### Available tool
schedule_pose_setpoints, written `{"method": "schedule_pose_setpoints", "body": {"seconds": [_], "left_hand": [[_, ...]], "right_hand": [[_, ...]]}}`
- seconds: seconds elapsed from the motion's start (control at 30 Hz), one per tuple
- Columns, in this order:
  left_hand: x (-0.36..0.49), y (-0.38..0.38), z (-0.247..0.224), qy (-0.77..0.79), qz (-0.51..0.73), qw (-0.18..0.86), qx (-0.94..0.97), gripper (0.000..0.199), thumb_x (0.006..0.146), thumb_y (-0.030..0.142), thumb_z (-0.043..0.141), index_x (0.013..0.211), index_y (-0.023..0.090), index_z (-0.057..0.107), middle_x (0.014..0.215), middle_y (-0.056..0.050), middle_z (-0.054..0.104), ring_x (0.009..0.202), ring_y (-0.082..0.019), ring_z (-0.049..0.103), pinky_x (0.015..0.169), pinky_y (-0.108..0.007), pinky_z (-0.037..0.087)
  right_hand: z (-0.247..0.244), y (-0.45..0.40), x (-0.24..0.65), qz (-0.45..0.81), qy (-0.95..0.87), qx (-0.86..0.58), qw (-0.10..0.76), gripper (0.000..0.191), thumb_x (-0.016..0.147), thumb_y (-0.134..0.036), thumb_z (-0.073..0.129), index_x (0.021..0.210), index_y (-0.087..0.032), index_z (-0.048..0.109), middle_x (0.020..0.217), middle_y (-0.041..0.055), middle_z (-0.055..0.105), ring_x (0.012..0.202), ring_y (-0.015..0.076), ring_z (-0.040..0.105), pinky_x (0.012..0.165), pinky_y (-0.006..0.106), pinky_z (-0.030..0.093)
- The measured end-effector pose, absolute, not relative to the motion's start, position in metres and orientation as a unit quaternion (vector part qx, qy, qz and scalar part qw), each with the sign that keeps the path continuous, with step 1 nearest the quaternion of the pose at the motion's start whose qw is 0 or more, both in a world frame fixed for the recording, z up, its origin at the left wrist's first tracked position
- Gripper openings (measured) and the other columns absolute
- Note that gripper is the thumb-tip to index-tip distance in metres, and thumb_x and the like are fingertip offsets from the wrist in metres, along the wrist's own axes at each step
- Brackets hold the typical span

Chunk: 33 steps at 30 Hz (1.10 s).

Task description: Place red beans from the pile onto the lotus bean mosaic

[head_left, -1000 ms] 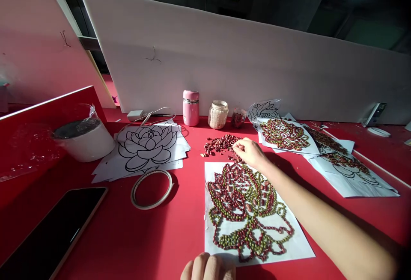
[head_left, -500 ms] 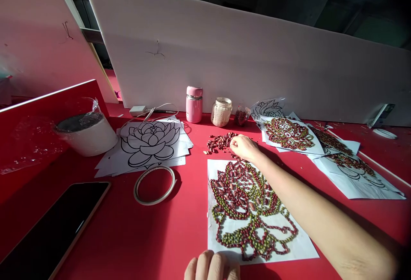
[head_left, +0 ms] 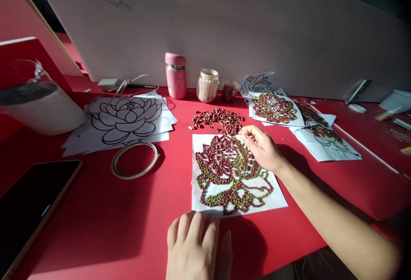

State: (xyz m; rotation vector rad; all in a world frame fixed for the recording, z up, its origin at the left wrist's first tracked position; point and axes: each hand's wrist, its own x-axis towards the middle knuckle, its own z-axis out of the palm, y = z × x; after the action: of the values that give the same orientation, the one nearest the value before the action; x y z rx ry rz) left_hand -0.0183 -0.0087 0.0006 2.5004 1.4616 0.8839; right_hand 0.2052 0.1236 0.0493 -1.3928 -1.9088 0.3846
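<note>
A sheet of paper [head_left: 276, 198] lies before me, its flower drawing filled with red and green beans [head_left: 224, 194]. Over its upper right edge hovers my right hand [head_left: 261, 145], thumb and forefinger pinched together; what sits between the fingertips, if anything, is too small to make out. Just beyond the sheet is a loose pile of dark red beans [head_left: 221, 119]. My left hand [head_left: 194, 245] rests palm down at the sheet's lower edge, fingers laid forward and holding nothing.
At left are a tape roll [head_left: 116, 166], a phone [head_left: 35, 203], printed lotus sheets [head_left: 125, 119] and a white bucket [head_left: 61, 113]. A pink flask [head_left: 176, 76] and glass jar [head_left: 207, 86] stand behind. Other bean pictures [head_left: 276, 108] lie at right.
My right hand has drawn back from the bean pile to the sheet's upper right edge, still pinched. The view has tilted down and shifted right, showing more of my left hand.
</note>
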Motion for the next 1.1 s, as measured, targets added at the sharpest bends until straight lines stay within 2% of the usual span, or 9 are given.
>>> {"method": "schedule_pose_setpoints", "body": {"seconds": [0.1, 0.2, 0.43, 0.67, 0.83, 0.97, 1.1], "left_hand": [[-0.018, -0.008, 0.009, 0.477, 0.291, 0.085, 0.825, 0.016, 0.075, 0.024, 0.056, 0.091, 0.024, 0.056, 0.085, 0.0, 0.057, 0.078, -0.016, 0.048, 0.072, -0.032, 0.035], [-0.016, -0.008, 0.012, 0.468, 0.292, 0.083, 0.83, 0.018, 0.076, 0.023, 0.055, 0.094, 0.024, 0.055, 0.086, 0.0, 0.057, 0.079, -0.016, 0.047, 0.072, -0.033, 0.034], [-0.015, -0.007, 0.012, 0.462, 0.289, 0.068, 0.836, 0.018, 0.076, 0.023, 0.055, 0.094, 0.023, 0.055, 0.087, -0.001, 0.056, 0.079, -0.018, 0.047, 0.072, -0.034, 0.033], [-0.015, -0.008, 0.013, 0.461, 0.292, 0.072, 0.835, 0.018, 0.076, 0.022, 0.055, 0.094, 0.023, 0.054, 0.087, -0.001, 0.056, 0.079, -0.017, 0.046, 0.072, -0.034, 0.033], [-0.015, -0.008, 0.012, 0.461, 0.289, 0.074, 0.836, 0.019, 0.076, 0.021, 0.055, 0.094, 0.024, 0.054, 0.087, -0.001, 0.056, 0.08, -0.017, 0.046, 0.072, -0.033, 0.033], [-0.015, -0.008, 0.013, 0.458, 0.293, 0.069, 0.837, 0.02, 0.075, 0.021, 0.055, 0.095, 0.023, 0.054, 0.088, -0.001, 0.056, 0.08, -0.017, 0.046, 0.072, -0.033, 0.033], [-0.015, -0.009, 0.014, 0.455, 0.287, 0.067, 0.84, 0.02, 0.075, 0.021, 0.055, 0.095, 0.023, 0.054, 0.087, -0.001, 0.056, 0.079, -0.017, 0.046, 0.072, -0.033, 0.034]], "right_hand": [[0.049, 0.077, 0.205, 0.165, -0.773, -0.485, 0.374, 0.011, 0.087, -0.021, 0.041, 0.077, -0.018, 0.046, 0.092, 0.0059, 0.05, 0.093, 0.0162, 0.05, 0.078, 0.026, 0.04], [0.045, 0.044, 0.205, 0.169, -0.779, -0.49, 0.352, 0.009, 0.085, -0.016, 0.044, 0.078, -0.017, 0.049, 0.097, 0.0067, 0.048, 0.098, 0.0172, 0.048, 0.085, 0.029, 0.038], [0.024, 0.015, 0.211, 0.179, -0.789, -0.498, 0.313, 0.007, 0.082, -0.013, 0.047, 0.079, -0.018, 0.05, 0.105, 0.0079, 0.044, 0.106, 0.0198, 0.043, 0.084, 0.031, 0.041], [0.022, 0.015, 0.209, 0.163, -0.797, -0.503, 0.292, 0.009, 0.077, -0.01, 0.049, 0.074, -0.017, 0.051, 0.105, 0.0076, 0.044, 0.103, 0.0208, 0.045, 0.085, 0.034, 0.041], [0.023, 0.014, 0.212, 0.205, -0.769, -0.515, 0.319, 0.008, 0.08, -0.013, 0.046, 0.081, -0.018, 0.052, 0.104, 0.008, 0.042, 0.094, 0.0176, 0.049, 0.076, 0.03, 0.047], [0.024, 0.015, 0.211, 0.183, -0.765, -0.526, 0.323, 0.011, 0.082, -0.016, 0.045, 0.089, -0.019, 0.052, 0.106, 0.0082, 0.042, 0.102, 0.0195, 0.045, 0.087, 0.035, 0.043], [0.024, 0.018, 0.207, 0.161, -0.772, -0.548, 0.28, 0.019, 0.081, -0.019, 0.048, 0.1, -0.021, 0.051, 0.115, 0.0084, 0.039, 0.111, 0.0216, 0.039, 0.093, 0.037, 0.039]]}}
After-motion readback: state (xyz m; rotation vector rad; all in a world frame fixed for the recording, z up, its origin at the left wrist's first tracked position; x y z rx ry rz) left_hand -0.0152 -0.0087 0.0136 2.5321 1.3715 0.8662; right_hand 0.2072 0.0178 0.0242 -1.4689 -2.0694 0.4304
